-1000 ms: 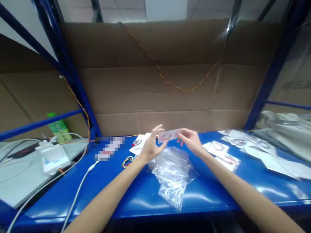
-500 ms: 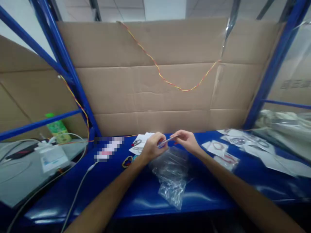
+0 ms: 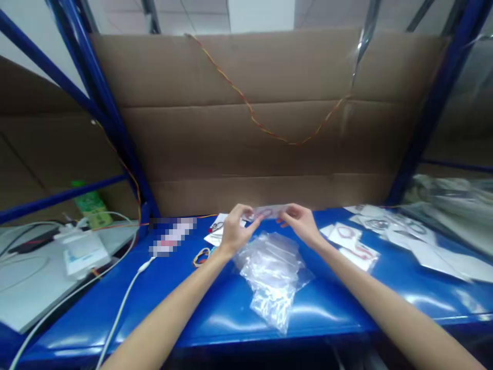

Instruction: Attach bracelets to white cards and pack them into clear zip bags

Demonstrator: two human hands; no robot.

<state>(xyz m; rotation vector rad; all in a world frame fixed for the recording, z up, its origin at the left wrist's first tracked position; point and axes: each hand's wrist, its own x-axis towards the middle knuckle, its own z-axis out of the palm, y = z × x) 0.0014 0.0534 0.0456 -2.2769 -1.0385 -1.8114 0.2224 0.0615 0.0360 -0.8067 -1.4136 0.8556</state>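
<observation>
Between my two hands is a small clear plastic bag (image 3: 270, 211) with a white card and a reddish bracelet-like loop in it. My left hand (image 3: 239, 226) pinches its left edge with thumb and fingers. At the right edge, my right hand (image 3: 299, 222) is closed on the same bag. Just below lies a loose pile of clear plastic bags (image 3: 275, 270) on the blue table (image 3: 215, 318). Beside my left hand are white cards (image 3: 214, 237) with a dark cord loop, partly covered by the hand, and a few coloured loops (image 3: 201, 257).
Flat bagged cards with loops (image 3: 345, 234) lie to the right, near more white cards (image 3: 408, 231). A pixelated object (image 3: 172, 237) with a white cable (image 3: 127, 298) is at left. Cardboard (image 3: 246, 154) and blue posts (image 3: 111, 118) bound the back; a green bottle (image 3: 90, 203) stands left.
The bag between my hands has tilted from nearly edge-on to showing its face, and the loop in it now shows. Both hands still hold it. The background cardboard looks darker.
</observation>
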